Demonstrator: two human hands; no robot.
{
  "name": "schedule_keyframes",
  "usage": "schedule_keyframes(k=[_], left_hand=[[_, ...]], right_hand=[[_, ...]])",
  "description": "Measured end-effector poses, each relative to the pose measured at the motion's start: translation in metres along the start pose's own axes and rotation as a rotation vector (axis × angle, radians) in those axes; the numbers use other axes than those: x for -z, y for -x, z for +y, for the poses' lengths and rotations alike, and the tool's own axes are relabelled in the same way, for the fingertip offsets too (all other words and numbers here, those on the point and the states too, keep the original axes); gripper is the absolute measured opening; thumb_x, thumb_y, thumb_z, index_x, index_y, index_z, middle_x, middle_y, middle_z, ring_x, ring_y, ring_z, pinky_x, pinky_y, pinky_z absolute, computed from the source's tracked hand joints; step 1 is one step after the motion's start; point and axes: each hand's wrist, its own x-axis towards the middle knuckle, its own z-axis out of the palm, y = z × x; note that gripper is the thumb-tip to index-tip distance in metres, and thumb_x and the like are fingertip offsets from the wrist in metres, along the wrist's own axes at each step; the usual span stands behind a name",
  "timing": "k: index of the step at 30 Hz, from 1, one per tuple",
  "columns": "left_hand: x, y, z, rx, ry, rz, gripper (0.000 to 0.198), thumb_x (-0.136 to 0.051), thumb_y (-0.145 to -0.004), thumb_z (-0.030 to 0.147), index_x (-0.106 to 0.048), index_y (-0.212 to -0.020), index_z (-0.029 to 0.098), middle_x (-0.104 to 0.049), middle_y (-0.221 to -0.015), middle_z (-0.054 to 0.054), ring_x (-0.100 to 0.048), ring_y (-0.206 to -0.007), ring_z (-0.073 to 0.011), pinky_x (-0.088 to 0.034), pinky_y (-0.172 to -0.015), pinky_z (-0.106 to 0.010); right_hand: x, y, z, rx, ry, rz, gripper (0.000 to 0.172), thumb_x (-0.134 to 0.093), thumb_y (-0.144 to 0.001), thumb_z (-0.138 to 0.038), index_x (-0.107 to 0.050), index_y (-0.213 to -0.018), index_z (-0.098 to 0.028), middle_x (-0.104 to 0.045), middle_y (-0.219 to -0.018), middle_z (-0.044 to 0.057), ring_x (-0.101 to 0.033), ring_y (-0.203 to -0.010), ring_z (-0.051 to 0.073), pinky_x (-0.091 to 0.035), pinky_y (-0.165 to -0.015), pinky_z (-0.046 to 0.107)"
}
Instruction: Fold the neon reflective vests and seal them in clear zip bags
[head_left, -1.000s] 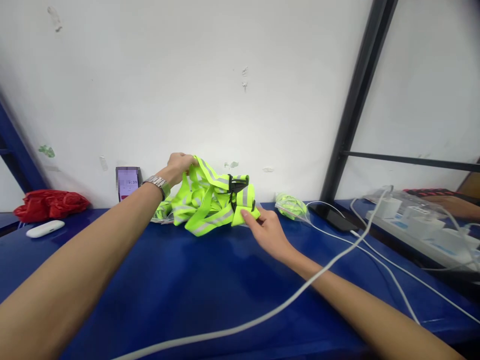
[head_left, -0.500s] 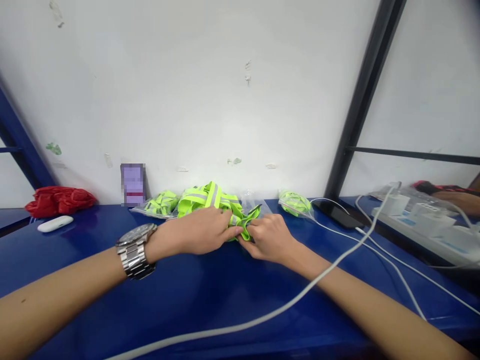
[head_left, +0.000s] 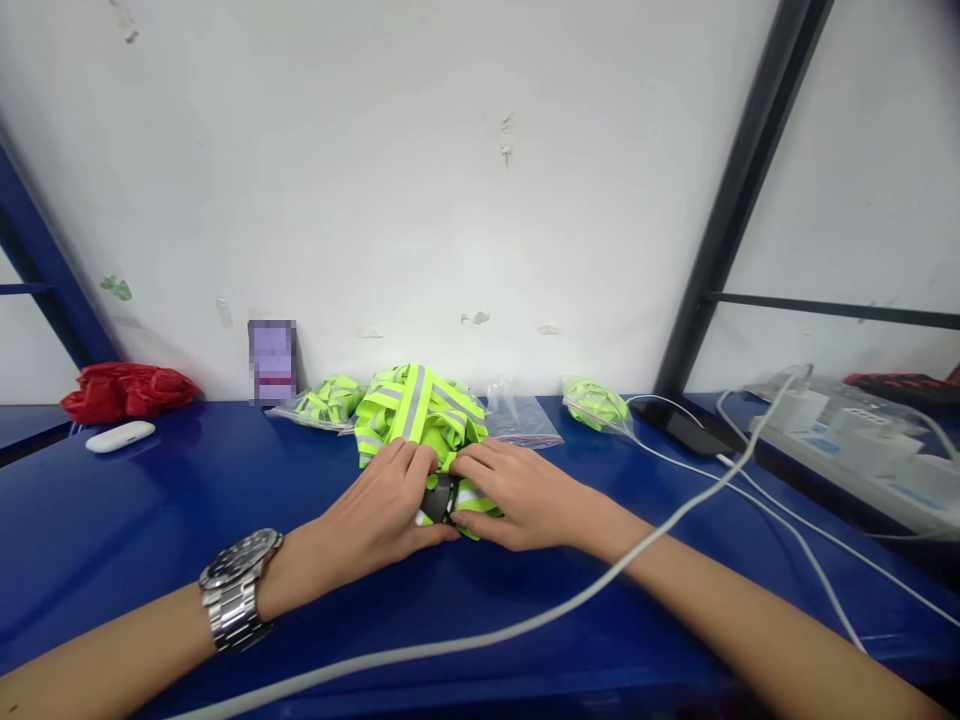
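Observation:
A neon-yellow reflective vest (head_left: 417,412) with grey stripes lies bunched on the blue table (head_left: 187,510) near the wall. My left hand (head_left: 375,520), a metal watch on its wrist, presses on the vest's near edge with fingers curled over it. My right hand (head_left: 521,497) grips the same edge from the right. Between the two hands shows a black buckle (head_left: 440,496).
Bagged yellow vests lie at left (head_left: 324,402) and right (head_left: 596,404), with an empty clear bag (head_left: 521,421) between. A white cable (head_left: 660,525) crosses the table. A phone (head_left: 679,430), a power strip with chargers (head_left: 847,435), a red bag (head_left: 127,388) and a white case (head_left: 120,436) sit at the sides.
The vest was held up by my left hand, then came down onto the table. Both hands moved nearer to me and now press its near edge around the buckle.

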Motion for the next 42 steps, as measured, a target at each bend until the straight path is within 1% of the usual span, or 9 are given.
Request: schedule_keyframes(k=[6, 11, 16, 19, 23, 27, 32, 37, 42], left_hand=[[0.011, 0.007, 0.006, -0.146, -0.174, 0.148, 0.038, -0.065, -0.082, 0.041, -0.048, -0.102, 0.013, -0.055, -0.096, -0.011, -0.05, -0.085, -0.0245, -0.045, -0.072, -0.038], [0.013, 0.004, 0.007, -0.404, -0.433, 0.349, 0.025, -0.063, -0.084, 0.027, -0.054, -0.103, 0.014, -0.058, -0.099, -0.013, -0.051, -0.084, -0.0249, -0.044, -0.073, -0.04], [0.008, 0.008, 0.0, -0.303, -0.475, 0.356, 0.018, -0.058, -0.082, 0.014, -0.058, -0.099, 0.017, -0.049, -0.128, -0.015, -0.049, -0.098, -0.0279, -0.045, -0.082, -0.045], [0.004, 0.015, -0.009, -0.244, -0.446, 0.312, 0.017, -0.052, -0.083, 0.011, -0.058, -0.098, 0.017, -0.046, -0.126, -0.019, -0.049, -0.1, -0.0288, -0.047, -0.078, -0.043], [0.007, 0.024, -0.026, -0.123, -0.49, 0.209, 0.018, -0.045, -0.085, 0.01, -0.058, -0.095, 0.017, -0.05, -0.116, -0.018, -0.053, -0.091, -0.0262, -0.047, -0.071, -0.039], [0.01, 0.024, -0.033, -0.034, -0.362, 0.276, 0.024, -0.053, -0.085, 0.026, -0.051, -0.107, 0.015, -0.049, -0.117, -0.019, -0.053, -0.102, -0.0313, -0.048, -0.08, -0.046], [-0.003, -0.003, -0.04, -0.004, -0.26, 0.344, 0.06, -0.063, -0.077, 0.046, -0.039, -0.119, 0.012, -0.028, -0.143, -0.03, -0.031, -0.132, -0.0435, -0.04, -0.095, -0.059], [-0.001, -0.044, -0.06, -0.1, -0.096, 0.247, 0.037, -0.053, -0.084, 0.024, -0.047, -0.119, 0.017, -0.053, -0.127, -0.017, -0.053, -0.116, -0.0282, -0.048, -0.092, -0.045], [0.012, -0.074, -0.067, -0.129, -0.078, 0.246, 0.023, -0.049, -0.084, 0.013, -0.056, -0.106, 0.017, -0.064, -0.091, -0.005, -0.061, -0.084, -0.0174, -0.052, -0.076, -0.029]], right_hand=[[0.0, 0.002, 0.0, -0.133, 0.018, -0.042, 0.066, -0.044, -0.09, -0.057, -0.03, -0.141, -0.017, -0.062, -0.103, 0.013, -0.061, -0.08, 0.024, -0.041, -0.066, 0.033], [-0.007, -0.002, 0.001, -0.167, -0.032, 0.019, 0.04, -0.042, -0.092, -0.055, -0.06, -0.101, -0.02, -0.062, -0.074, 0.003, -0.055, -0.065, 0.017, -0.03, -0.058, 0.026], [0.001, -0.003, 0.021, -0.214, -0.384, 0.153, 0.031, -0.047, -0.093, -0.045, -0.06, -0.085, -0.018, -0.054, -0.066, -0.002, -0.044, -0.06, 0.011, -0.028, -0.057, 0.023], [0.01, 0.001, 0.035, -0.233, -0.641, 0.197, 0.035, -0.049, -0.092, -0.044, -0.058, -0.072, -0.016, -0.049, -0.064, -0.002, -0.041, -0.058, 0.01, -0.029, -0.055, 0.023], [0.022, 0.009, 0.045, -0.372, -1.082, 0.257, 0.033, -0.062, -0.082, -0.046, -0.062, -0.072, -0.014, -0.058, -0.066, 0.001, -0.051, -0.06, 0.012, -0.037, -0.054, 0.024], [0.03, 0.01, 0.04, -0.483, -1.441, 0.272, 0.029, -0.07, -0.075, -0.041, -0.068, -0.078, -0.012, -0.065, -0.067, 0.004, -0.061, -0.061, 0.016, -0.046, -0.056, 0.025], [0.031, 0.004, 0.025, -0.41, -1.674, 0.283, 0.026, -0.072, -0.075, -0.035, -0.067, -0.083, -0.011, -0.067, -0.071, 0.004, -0.064, -0.063, 0.014, -0.052, -0.064, 0.024], [0.034, 0.005, 0.01, -0.318, -1.873, 0.047, 0.037, -0.069, -0.079, -0.039, -0.057, -0.103, -0.013, -0.068, -0.074, 0.005, -0.064, -0.056, 0.016, -0.055, -0.051, 0.028], [0.042, 0.01, 0.002, -0.262, -1.786, -0.074, 0.04, -0.057, -0.086, -0.047, -0.046, -0.112, -0.019, -0.069, -0.075, 0.006, -0.064, -0.053, 0.017, -0.045, -0.037, 0.02]])
